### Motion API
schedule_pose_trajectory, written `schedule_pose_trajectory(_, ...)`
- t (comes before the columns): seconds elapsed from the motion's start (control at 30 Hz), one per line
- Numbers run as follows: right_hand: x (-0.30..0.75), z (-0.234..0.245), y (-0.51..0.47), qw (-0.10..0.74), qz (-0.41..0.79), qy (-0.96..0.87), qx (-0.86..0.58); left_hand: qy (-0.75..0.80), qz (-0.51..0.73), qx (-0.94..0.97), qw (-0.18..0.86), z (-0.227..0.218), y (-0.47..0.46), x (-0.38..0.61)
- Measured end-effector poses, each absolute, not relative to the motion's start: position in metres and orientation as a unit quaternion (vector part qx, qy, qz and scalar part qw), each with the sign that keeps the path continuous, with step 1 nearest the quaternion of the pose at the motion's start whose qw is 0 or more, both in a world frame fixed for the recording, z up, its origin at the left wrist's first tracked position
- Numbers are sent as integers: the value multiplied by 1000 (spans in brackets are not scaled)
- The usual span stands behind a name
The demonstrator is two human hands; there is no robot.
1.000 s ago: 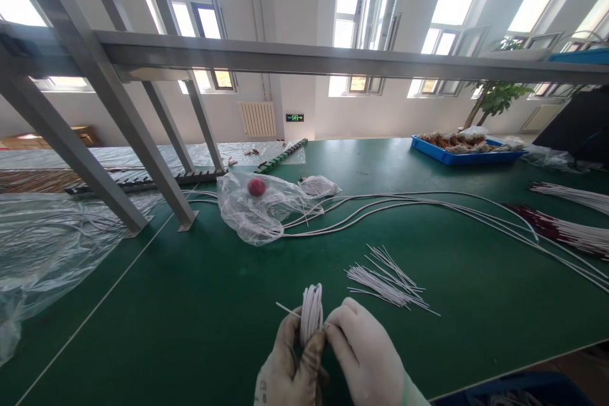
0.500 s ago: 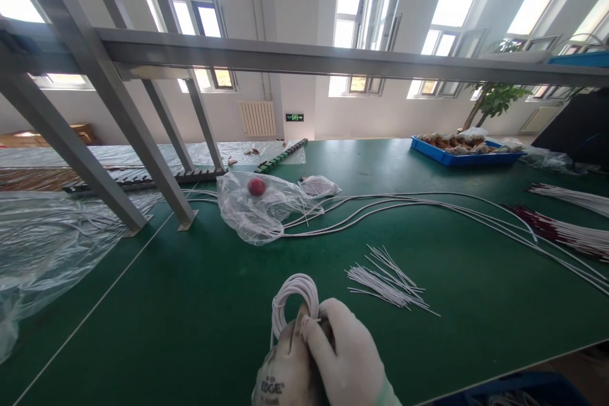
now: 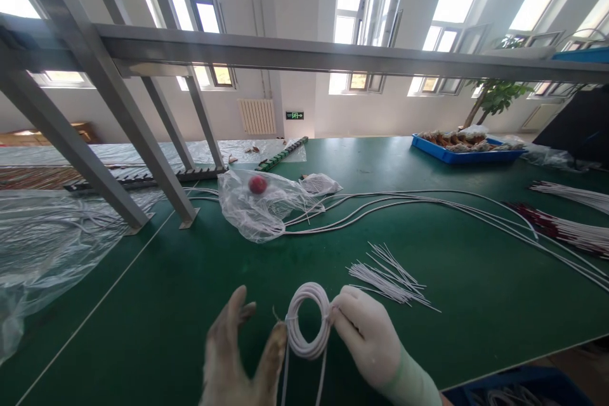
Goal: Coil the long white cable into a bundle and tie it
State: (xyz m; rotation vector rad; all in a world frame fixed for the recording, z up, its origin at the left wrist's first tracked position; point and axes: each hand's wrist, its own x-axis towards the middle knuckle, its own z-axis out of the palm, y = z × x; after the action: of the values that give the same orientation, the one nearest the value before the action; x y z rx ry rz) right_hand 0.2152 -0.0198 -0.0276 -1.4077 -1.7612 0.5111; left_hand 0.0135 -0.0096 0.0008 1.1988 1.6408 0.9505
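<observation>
A small coil of white cable (image 3: 295, 344) stands near the front of the green bench, its two tails hanging down toward me. My right hand (image 3: 368, 336), in a white glove, pinches the coil's right side, where a tie seems to wrap the strands. On the left side, a thin tie with a loose end (image 3: 277, 315) sticks out. My left hand (image 3: 238, 355), in a stained glove, is open with fingers spread, its thumb beside or touching the coil's left edge. Beyond my right hand lies a loose bunch of short white ties (image 3: 385, 279).
Long white cables (image 3: 399, 202) cross the bench behind the ties. A clear plastic bag (image 3: 247, 216) with a red ball-like object (image 3: 257, 184) lies further back. Grey frame posts (image 3: 157, 171) rise at left. A blue tray (image 3: 442, 152) stands at the back right.
My left hand has let go of the coil and moved left, its fingers spreading. The coil has shifted slightly right and now shows whole, with my right hand at its right side.
</observation>
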Motion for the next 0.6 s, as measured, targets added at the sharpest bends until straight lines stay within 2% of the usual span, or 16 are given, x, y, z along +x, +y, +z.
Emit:
schedule_pose_trajectory(0.1, 219, -16, -20, 368, 136, -794, -464, 524, 344, 416, 659, -13, 11, 16)
schedule_pose_trajectory(0.2, 222, -6, -15, 316, 92, -850, -412, 411, 313, 401, 757, -24, 22, 24)
schedule_pose_trajectory(0.37, 229, 0, -8, 305, 92, -854, -411, 450, 318, 368, 749, 6, 15, 23)
schedule_pose_trajectory(0.43, 229, 1, -7, 309, 115, -851, -409, 469, 284, 380, 745, 24, 11, 19)
schedule_pose_trajectory(0.6, 221, 5, -7, 287, 146, -871, -372, 448, 174, 545, 687, 34, 12, 17)
